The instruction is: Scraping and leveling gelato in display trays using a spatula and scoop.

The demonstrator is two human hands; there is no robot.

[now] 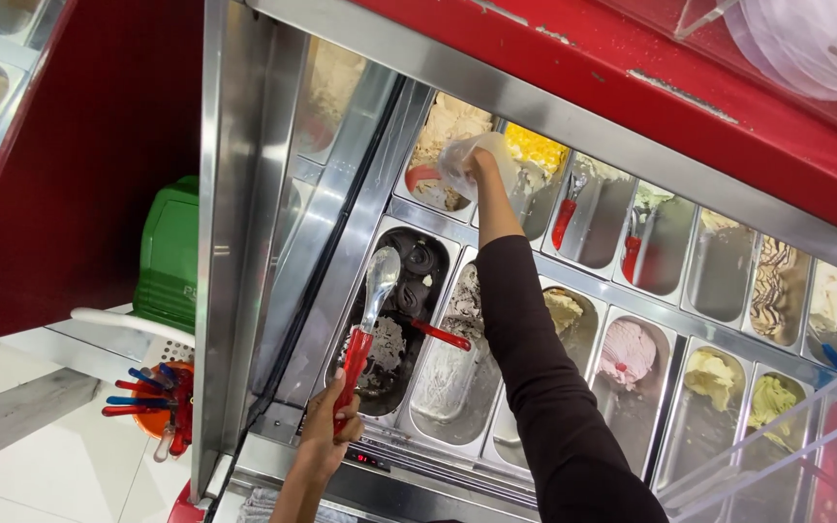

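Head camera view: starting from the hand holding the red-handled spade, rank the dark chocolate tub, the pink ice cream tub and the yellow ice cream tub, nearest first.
From the left hand:
1. Dark chocolate tub, just beyond it.
2. Pink ice cream tub, front row, to the right.
3. Yellow ice cream tub, back row.

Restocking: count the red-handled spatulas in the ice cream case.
4 spatulas: one in the left hand, one in the cookie tub, two in back-row tubs. Others possibly hidden.

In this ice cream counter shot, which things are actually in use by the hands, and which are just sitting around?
In use:
- left hand gripping the red-handled scoop over the dark ice cream tub
- right hand holding the clear plastic cup above the back tubs

Lying about:
- spare red scoop resting in the next tub
- pink ice cream tub
- green bin
- orange holder of spoons
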